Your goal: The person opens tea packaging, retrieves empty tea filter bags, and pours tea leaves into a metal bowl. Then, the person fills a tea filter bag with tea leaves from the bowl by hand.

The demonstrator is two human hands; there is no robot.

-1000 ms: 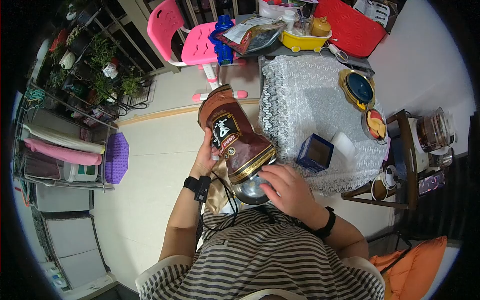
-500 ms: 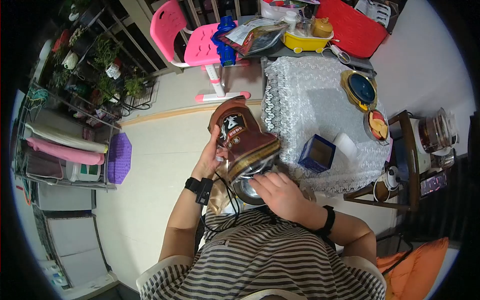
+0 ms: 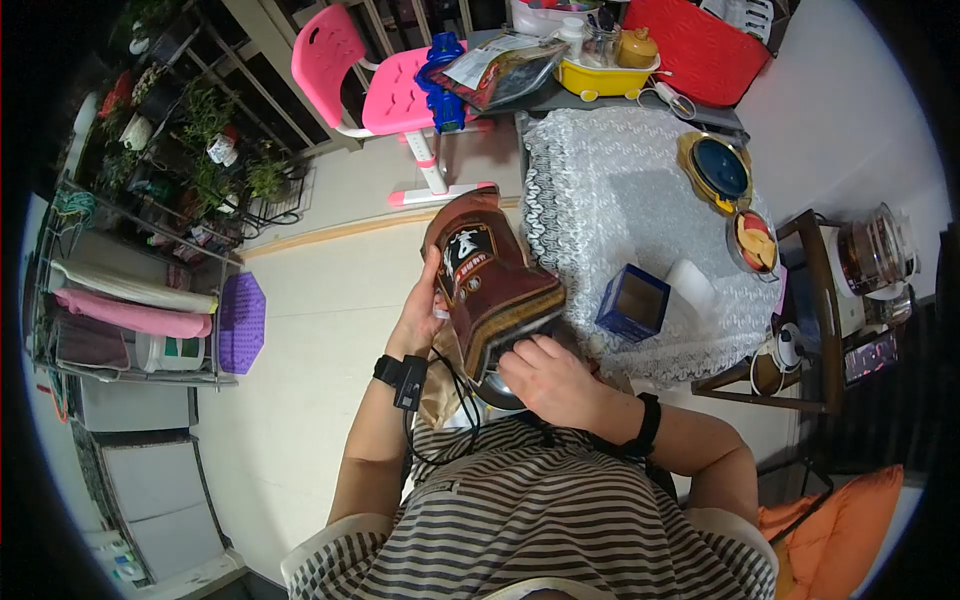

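Observation:
A brown plastic packaging bag with a gold band and dark label is tilted in front of my body, its lower end toward me. My left hand grips the bag's left side, thumb on the front. Closed at the bag's lower edge is my right hand, its fingers curled against the plastic; the fingertips are partly hidden. Beneath the bag a metal bowl shows in part. Beside it lies crumpled tan packaging.
On the lace-covered table to the right stand a blue box, a white piece, a dark blue lidded dish and a bowl of fruit slices. A pink chair stands ahead. A wooden side stand is at far right.
My right hand's fingers have gone from stretched across the bag's lower edge to curled in against it. The bag's lower end has shifted slightly; my left hand keeps its grip.

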